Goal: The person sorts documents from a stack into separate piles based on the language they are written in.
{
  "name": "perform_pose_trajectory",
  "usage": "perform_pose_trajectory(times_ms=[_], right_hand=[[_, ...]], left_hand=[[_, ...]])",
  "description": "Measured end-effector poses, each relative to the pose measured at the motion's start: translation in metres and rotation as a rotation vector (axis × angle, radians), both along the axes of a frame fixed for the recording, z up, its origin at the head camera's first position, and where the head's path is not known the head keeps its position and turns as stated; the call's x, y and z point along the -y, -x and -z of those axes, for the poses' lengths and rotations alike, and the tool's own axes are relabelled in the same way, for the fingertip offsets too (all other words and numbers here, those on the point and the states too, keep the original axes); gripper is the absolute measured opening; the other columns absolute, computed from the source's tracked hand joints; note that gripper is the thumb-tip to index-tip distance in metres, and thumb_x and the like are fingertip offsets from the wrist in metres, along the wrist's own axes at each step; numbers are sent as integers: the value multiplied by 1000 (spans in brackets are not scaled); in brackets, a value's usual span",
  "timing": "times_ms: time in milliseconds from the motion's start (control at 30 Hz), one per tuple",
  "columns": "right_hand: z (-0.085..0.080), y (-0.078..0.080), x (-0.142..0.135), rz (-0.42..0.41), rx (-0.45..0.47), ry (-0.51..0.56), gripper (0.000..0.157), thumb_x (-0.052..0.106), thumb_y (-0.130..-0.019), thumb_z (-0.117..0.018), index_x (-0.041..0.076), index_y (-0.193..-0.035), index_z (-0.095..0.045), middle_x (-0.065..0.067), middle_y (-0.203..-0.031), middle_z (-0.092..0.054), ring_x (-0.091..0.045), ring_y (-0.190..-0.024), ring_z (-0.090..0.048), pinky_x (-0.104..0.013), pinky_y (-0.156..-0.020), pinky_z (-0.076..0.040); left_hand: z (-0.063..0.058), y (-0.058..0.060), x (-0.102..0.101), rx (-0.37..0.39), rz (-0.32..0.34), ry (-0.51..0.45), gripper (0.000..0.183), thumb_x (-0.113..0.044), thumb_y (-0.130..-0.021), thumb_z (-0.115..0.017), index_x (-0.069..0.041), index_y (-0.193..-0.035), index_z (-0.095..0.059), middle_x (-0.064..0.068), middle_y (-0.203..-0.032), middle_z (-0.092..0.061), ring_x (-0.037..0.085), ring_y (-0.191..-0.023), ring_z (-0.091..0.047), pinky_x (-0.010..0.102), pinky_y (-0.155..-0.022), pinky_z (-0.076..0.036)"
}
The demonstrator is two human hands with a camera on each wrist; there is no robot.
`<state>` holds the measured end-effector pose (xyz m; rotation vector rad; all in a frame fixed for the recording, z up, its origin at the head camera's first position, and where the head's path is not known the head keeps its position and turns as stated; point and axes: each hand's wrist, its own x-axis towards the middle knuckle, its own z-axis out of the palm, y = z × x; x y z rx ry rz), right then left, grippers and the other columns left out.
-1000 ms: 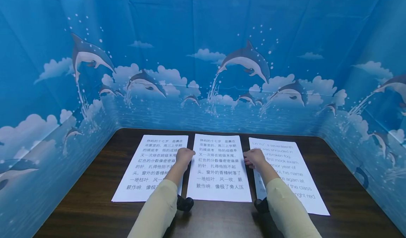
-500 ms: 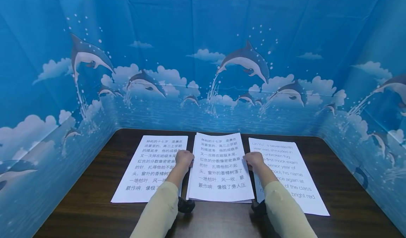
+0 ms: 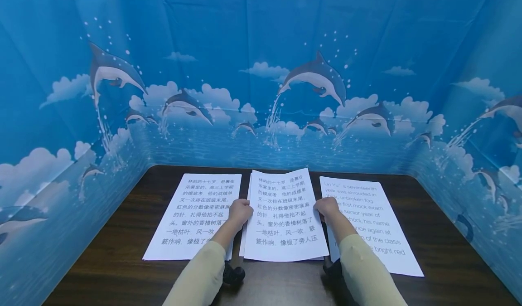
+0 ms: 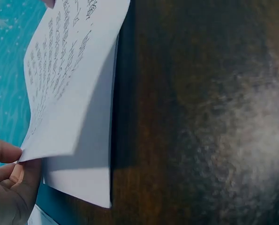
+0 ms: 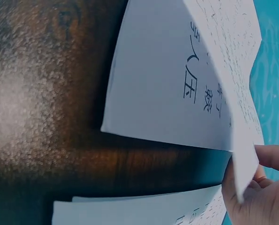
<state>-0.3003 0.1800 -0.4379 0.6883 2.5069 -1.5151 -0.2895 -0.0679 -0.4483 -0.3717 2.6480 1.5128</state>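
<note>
The lifted sheet (image 3: 281,215) lies between both hands, its long axis running roughly from 12 to 6 o'clock. The left hand (image 3: 240,211) pinches its 9 o'clock edge, the right hand (image 3: 327,205) its 3 o'clock edge, so neither is nearer. Below it, apart at the 6 o'clock end, lies more paper (image 5: 151,89); whether the hands hold just one sheet is hard to tell.

The left wrist view's edges crop the upper sheet (image 4: 76,79) — and the left hand (image 4: 11,193).
</note>
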Motion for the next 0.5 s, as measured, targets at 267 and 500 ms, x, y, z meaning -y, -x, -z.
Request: perform_pose_trajectory(times_ms=[267, 500], right_hand=[[-5, 7, 1, 9, 9, 42, 23, 3, -85, -52, -7, -103, -61, -19, -96, -59, -22, -77, -58, -18, -51, -40], [-19, 7, 11, -33, -21, 133, 27, 6, -89, -49, -6, -111, -58, -19, -104, -57, -21, -82, -57, -19, -57, -41]], left_hand=[[-12, 3, 8, 13, -19, -44, 38, -3, -82, -51, 3, -119, -58, 18, -106, -61, 23, -82, -58, 22, -57, -44], [-29, 9, 22, 24, -51, -64, 43, -4, -82, -52, 2, -125, -54, 20, -118, -57, 28, -97, -59, 25, -67, -49]])
